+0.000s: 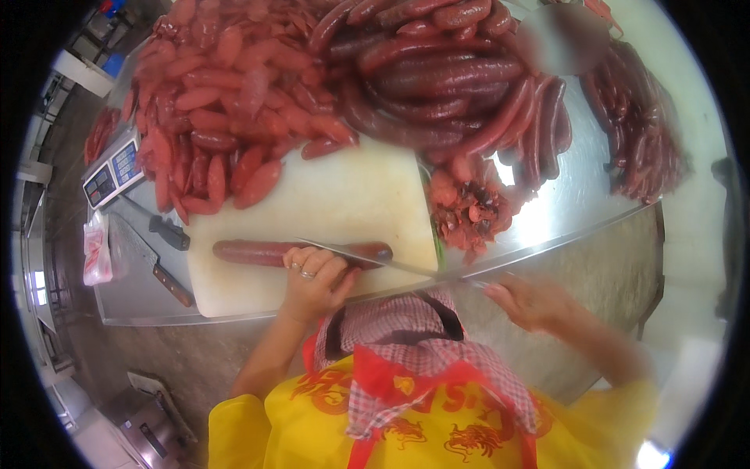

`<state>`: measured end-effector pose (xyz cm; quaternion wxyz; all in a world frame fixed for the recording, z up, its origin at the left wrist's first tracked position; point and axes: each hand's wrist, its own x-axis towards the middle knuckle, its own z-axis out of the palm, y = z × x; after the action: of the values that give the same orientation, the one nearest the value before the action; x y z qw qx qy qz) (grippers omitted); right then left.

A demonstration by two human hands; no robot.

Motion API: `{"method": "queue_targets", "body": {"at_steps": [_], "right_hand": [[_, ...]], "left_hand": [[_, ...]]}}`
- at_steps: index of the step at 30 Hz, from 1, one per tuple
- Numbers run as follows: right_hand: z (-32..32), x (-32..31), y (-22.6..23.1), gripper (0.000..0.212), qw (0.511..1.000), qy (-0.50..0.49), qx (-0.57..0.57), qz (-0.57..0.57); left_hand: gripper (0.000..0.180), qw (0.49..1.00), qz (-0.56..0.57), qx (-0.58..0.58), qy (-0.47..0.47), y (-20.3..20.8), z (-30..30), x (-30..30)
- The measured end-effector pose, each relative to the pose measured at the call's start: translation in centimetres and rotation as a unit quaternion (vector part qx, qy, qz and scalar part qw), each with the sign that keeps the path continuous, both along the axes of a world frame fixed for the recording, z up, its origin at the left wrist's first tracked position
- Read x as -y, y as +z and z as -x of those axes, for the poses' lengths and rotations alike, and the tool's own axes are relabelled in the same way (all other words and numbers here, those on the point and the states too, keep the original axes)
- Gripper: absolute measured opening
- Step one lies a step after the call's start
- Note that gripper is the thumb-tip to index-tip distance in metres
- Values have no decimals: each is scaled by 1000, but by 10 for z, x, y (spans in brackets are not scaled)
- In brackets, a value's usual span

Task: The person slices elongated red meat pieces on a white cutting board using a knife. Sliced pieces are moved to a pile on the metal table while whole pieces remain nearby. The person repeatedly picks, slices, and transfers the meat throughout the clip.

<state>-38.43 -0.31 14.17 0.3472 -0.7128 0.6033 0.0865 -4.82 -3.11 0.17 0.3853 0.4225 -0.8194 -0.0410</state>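
Observation:
A long reddish sausage [250, 252] lies crosswise on the near part of a white cutting board [344, 187]. My left hand [314, 280], with a ring on one finger, presses on the sausage from above, its fingers curled over it. In my right hand [535, 303], off the board's right side, is a long thin knife [371, 257]. Its blade slants over the right half of the sausage, its tip just past my left fingers. The knife's handle is mostly hidden by my right hand. Whether the edge is cutting in, I cannot tell.
Sliced sausage pieces [226, 102] are heaped at the far left, whole sausages [437, 82] behind the board. End scraps [473, 207] lie to its right; more sausages [637, 117] hang together farther right. Left are a scale [116, 173], a black-handled tool [169, 233], a wooden-handled knife [172, 284] and a plastic bag [98, 248].

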Motion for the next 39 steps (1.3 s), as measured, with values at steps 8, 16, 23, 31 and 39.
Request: {"method": "queue_targets", "body": {"at_steps": [8,16,23,31,39], "right_hand": [[-74,40,-103,67,995,37,70,64],[-21,-4,-71,64,977,-160,138,-17],[-11,-45,-42,68,958,-267,107,-11],[-14,-77,-64,74,883,-437,152,-75],[-19,-113,-75,73,865,-472,166,-34]], "left_hand": [[35,1000,3,12,-15,2,-3,0],[38,998,-36,35,-36,19,-12,10],[30,983,-178,7,-33,34,2,33],[35,962,-203,87,-159,22,60,131],[48,907,-362,171,-128,46,100,120]]}}
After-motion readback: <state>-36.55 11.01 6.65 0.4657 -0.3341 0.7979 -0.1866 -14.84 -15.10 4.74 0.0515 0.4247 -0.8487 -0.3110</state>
